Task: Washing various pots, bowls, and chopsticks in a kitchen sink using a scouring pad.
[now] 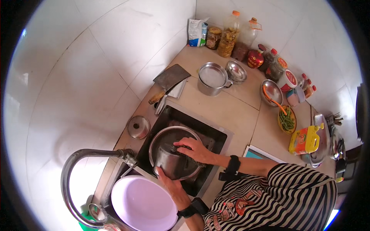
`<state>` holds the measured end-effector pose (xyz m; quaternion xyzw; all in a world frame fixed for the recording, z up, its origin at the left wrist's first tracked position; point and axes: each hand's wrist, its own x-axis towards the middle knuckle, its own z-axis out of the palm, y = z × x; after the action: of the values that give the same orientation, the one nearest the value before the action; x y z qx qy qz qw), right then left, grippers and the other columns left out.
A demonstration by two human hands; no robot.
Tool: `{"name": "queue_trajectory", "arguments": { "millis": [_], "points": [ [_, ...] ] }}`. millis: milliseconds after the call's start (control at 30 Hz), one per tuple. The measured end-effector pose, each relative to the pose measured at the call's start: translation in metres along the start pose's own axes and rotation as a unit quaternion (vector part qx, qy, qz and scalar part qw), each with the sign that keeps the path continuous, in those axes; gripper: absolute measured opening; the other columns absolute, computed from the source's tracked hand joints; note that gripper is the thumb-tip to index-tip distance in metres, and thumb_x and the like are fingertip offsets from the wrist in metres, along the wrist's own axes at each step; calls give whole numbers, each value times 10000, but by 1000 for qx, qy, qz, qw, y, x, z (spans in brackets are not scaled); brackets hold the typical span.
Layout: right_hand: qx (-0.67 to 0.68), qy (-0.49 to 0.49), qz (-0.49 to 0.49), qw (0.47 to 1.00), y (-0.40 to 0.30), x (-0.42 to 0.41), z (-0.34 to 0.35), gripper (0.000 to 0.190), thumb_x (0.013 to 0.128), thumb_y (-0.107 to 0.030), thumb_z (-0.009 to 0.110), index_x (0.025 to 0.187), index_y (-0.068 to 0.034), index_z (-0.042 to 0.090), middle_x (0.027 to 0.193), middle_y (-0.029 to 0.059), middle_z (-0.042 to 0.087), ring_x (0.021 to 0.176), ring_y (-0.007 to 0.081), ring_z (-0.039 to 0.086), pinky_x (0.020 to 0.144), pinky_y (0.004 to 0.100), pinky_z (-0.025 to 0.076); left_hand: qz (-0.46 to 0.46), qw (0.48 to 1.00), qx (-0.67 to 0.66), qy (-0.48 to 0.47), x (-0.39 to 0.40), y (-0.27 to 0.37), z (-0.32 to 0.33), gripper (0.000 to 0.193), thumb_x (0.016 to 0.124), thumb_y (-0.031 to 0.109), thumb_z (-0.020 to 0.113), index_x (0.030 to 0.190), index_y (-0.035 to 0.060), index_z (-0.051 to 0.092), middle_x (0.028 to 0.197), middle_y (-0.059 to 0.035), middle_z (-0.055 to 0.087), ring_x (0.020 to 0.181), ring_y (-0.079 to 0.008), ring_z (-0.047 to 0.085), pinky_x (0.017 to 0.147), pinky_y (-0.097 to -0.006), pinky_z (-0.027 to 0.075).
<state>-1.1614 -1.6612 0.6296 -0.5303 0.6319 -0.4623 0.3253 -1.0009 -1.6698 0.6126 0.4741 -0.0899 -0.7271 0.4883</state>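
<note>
My left hand (170, 182) grips the near rim of a dark metal pot (170, 163), which is tilted within a wide metal basin (154, 138) in the dark sink (214, 138). My right hand (192, 148) presses a dark, stringy scouring pad (188, 151) against the pot; the pad is partly hidden under my fingers. Beside the basin, a pale purple plastic tub (144, 202) fills the other sink bowl. A curved metal faucet (68, 173) arches over the left side. A round metal lid (138, 127) lies on the sink's far ledge.
A cleaver (172, 78) and a knife (161, 104) lie beyond the sink. Further right are a metal pot with a handle (212, 79), metal bowls (236, 71), a bowl of green beans (286, 119) and a yellow oil jug (305, 141). Jars and bottles (228, 39) line the wall.
</note>
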Motion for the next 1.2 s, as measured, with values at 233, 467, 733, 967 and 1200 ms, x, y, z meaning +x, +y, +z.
{"name": "queue_trajectory", "arguments": {
  "millis": [233, 467, 733, 967, 1200],
  "points": [
    [-27, -5, -44, 999, 17, 37, -2, 285, 770, -243, 566, 1014, -98, 593, 931, 99, 589, 841, 284, 521, 765, 352, 398, 74, 988, 106, -89, -12, -2, 19, 411, 759, 188, 626, 1065, -51, 492, 987, -104, 560, 887, -207, 538, 773, -307, 437],
    [-161, -15, -37, 986, 78, 18, -21, 262, 748, -198, 580, 1009, -171, 598, 960, 57, 592, 829, 285, 514, 747, 393, 393, 295, 682, 639, -199, -44, 7, 46, 317, 735, 228, 634, 947, 3, 564, 710, -139, 596, 675, -267, 585, 629, -366, 454],
    [-491, 57, -71, 866, 50, 20, -93, 235, 706, -153, 607, 940, -153, 585, 893, 56, 564, 857, 247, 493, 745, 392, 366, 425, 569, 672, -211, -31, -2, 51, 226, 753, 223, 594, 848, 22, 551, 668, -133, 566, 621, -291, 556, 559, -360, 440],
    [-307, -129, -109, 937, 27, -55, -63, 251, 702, -153, 623, 943, -100, 578, 929, 85, 532, 846, 268, 503, 730, 369, 416, 349, 618, 692, -127, -24, -10, 55, 253, 800, 215, 540, 923, -6, 539, 641, -147, 575, 628, -312, 563, 612, -360, 442],
    [-288, -143, -77, 944, 17, -72, -4, 297, 743, -301, 594, 938, -78, 574, 849, 96, 542, 833, 272, 531, 677, 357, 456, 161, 932, 287, -149, -10, -26, 41, 379, 865, 232, 458, 1114, -54, 455, 1030, -167, 532, 934, -226, 511, 817, -301, 393]
  ]
}}
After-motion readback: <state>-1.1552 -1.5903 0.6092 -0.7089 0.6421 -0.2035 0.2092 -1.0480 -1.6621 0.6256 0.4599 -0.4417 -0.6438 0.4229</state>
